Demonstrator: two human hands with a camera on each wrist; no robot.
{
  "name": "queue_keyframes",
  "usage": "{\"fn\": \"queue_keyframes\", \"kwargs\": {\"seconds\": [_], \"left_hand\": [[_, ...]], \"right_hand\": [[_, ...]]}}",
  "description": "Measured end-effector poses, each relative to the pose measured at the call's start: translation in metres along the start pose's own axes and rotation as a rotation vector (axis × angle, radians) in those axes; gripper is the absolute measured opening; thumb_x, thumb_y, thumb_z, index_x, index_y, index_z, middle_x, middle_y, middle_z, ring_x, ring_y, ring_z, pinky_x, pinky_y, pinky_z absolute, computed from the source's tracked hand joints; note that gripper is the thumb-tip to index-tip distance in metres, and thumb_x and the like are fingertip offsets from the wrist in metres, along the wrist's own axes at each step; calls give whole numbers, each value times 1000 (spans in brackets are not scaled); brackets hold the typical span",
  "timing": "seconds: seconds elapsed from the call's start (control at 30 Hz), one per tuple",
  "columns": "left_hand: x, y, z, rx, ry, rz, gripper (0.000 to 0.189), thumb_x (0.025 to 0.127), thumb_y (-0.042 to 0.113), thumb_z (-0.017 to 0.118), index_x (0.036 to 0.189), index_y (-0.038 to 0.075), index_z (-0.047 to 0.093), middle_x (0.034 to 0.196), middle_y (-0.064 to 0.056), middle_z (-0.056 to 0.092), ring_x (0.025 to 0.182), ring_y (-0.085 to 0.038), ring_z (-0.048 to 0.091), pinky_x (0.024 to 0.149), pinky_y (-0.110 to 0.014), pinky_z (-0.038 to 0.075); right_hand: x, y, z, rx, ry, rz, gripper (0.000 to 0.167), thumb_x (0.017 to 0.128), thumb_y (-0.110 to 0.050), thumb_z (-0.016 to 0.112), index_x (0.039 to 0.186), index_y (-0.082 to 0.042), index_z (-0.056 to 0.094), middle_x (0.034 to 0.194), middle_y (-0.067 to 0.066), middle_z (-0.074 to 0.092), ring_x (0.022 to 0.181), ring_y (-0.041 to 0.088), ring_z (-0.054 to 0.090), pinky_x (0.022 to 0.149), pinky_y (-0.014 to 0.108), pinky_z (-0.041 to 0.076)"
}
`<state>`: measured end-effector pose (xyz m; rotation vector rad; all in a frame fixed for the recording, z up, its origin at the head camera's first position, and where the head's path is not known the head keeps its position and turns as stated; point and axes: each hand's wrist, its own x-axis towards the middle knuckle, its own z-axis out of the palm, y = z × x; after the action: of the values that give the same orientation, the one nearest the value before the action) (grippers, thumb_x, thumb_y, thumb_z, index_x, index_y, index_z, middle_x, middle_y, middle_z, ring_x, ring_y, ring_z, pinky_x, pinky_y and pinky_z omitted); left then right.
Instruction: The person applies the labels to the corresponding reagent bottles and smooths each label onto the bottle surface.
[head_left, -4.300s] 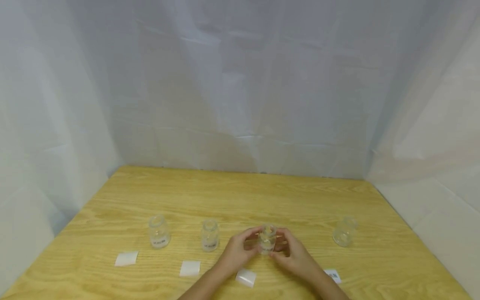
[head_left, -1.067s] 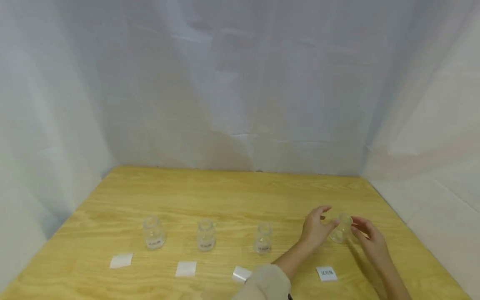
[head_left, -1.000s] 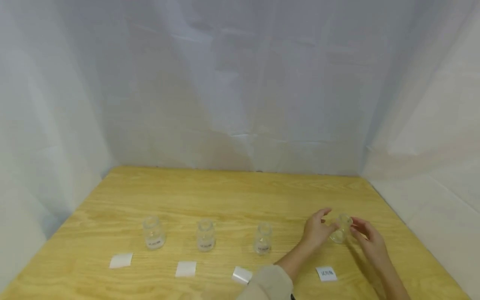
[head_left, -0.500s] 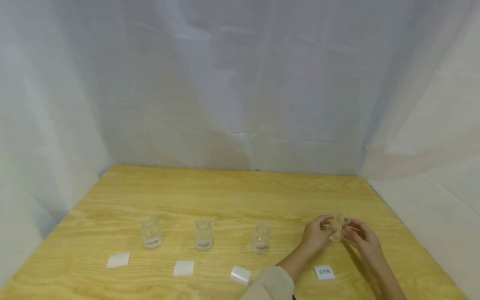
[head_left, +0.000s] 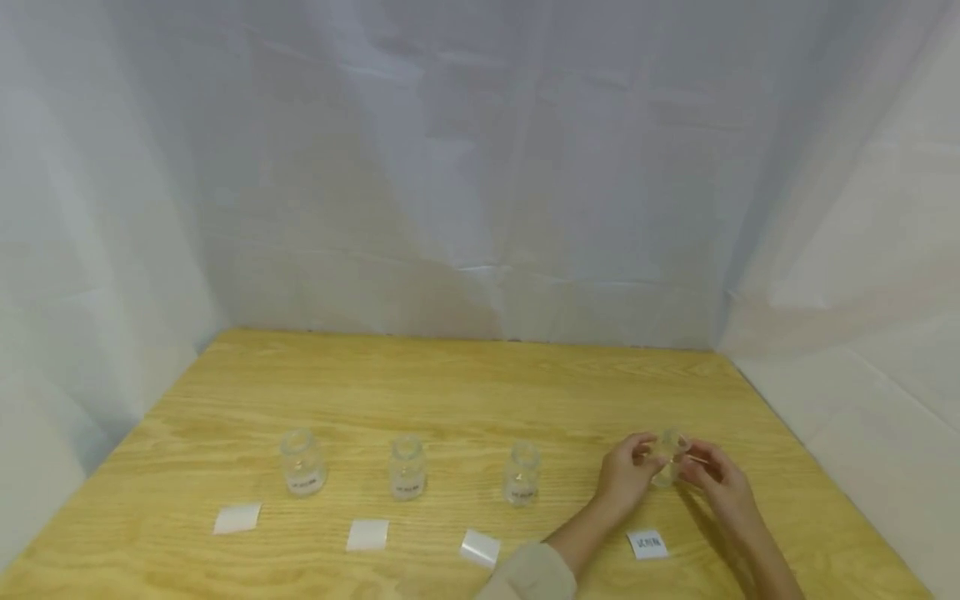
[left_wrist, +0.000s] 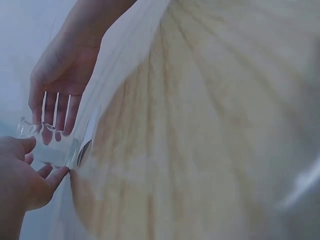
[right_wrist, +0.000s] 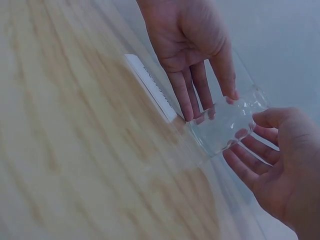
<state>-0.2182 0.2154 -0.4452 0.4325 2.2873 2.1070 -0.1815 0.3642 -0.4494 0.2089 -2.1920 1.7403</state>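
Observation:
A small clear glass jar (head_left: 667, 479) stands upright at the right of the table, held between both hands. My left hand (head_left: 624, 477) grips its left side, with the thumb on the near face. My right hand (head_left: 722, 487) has thumb and fingertips on the jar's right side. In the right wrist view the right thumb lies near the neck of the glass jar (right_wrist: 225, 125), its fingers along the wall. The left wrist view shows both hands' fingertips on the glass jar (left_wrist: 52, 150). A white card with dark writing (head_left: 648, 544) lies in front of it.
Three similar glass jars, each with a printed label low on the front, stand in a row leftward: a near one (head_left: 522, 479), a middle one (head_left: 407, 471) and a far-left one (head_left: 302, 467). White slips (head_left: 367, 535) lie before them. White sheeting (head_left: 480, 167) surrounds the wooden table (head_left: 465, 392).
Earlier both hands held the third jar from the left; they left it standing and moved right to the last jar. Since then they have closed around it, and it has shifted slightly left.

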Motion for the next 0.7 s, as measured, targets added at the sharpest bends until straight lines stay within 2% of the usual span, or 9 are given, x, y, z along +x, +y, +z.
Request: {"fn": "queue_keyframes", "kwargs": {"seconds": [0.27, 0.53, 0.7], "left_hand": [[-12, 1, -9, -14, 47, -33, 28, 80, 11, 70, 107, 11, 65, 100, -7, 65, 89, -18, 60, 76, -25, 48], [-20, 1, -17, -17, 60, -41, 29, 80, 11, 70, 108, 11, 64, 102, -6, 64, 93, -20, 59, 80, -30, 48], [-28, 3, -23, -31, 56, -51, 30, 80, 12, 69, 110, 11, 63, 102, -2, 63, 94, -18, 58, 81, -29, 48]], "right_hand": [[-4, -6, 11, -28, -10, 47, 35, 93, -4, 52, 117, 18, 41, 101, -12, 58, 89, 4, 58, 75, 21, 50], [-9, -6, 18, 14, -27, 4, 30, 92, 3, 52, 115, 19, 43, 101, -10, 60, 88, 4, 58, 74, 20, 50], [-12, -7, 22, -7, -57, -28, 27, 91, 5, 51, 112, 20, 44, 101, -12, 60, 89, 2, 57, 73, 19, 50]]}}
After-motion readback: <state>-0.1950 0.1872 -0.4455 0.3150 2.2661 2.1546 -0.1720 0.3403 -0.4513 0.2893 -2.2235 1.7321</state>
